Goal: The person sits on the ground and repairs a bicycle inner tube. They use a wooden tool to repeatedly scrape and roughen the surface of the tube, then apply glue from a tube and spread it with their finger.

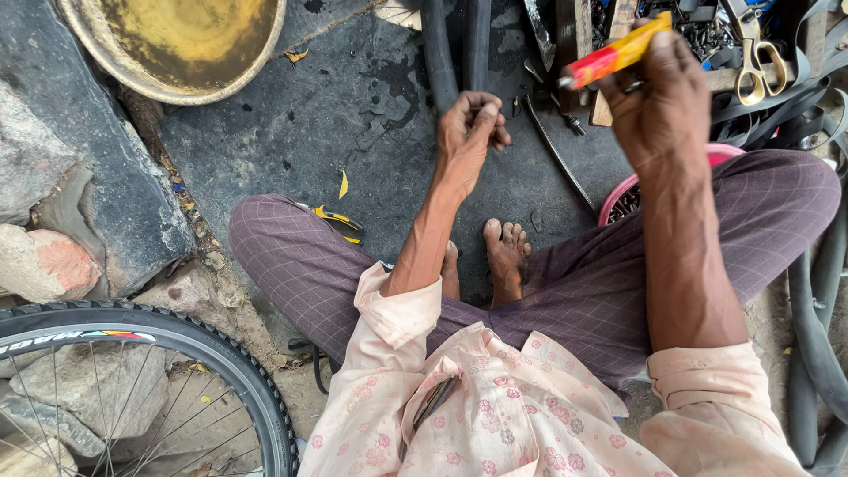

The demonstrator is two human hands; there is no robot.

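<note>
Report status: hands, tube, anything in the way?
Right hand raised, gripping red-yellow tube. Left hand pinched shut by black inner tube. Scissors, tools beyond; nothing between.

Glossy red-yellow tube (616,55) in right hand (664,97), matt black rubber tube (439,53) above left hand (470,132), shiny brass scissors (753,55) beside, dull metal bowl (93,49), rough stone.

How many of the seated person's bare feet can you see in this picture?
2. Both bare feet lie on the dark ground between the crossed legs: one foot in full view, toes up, and the other foot beside it, mostly hidden behind the left forearm.
</note>
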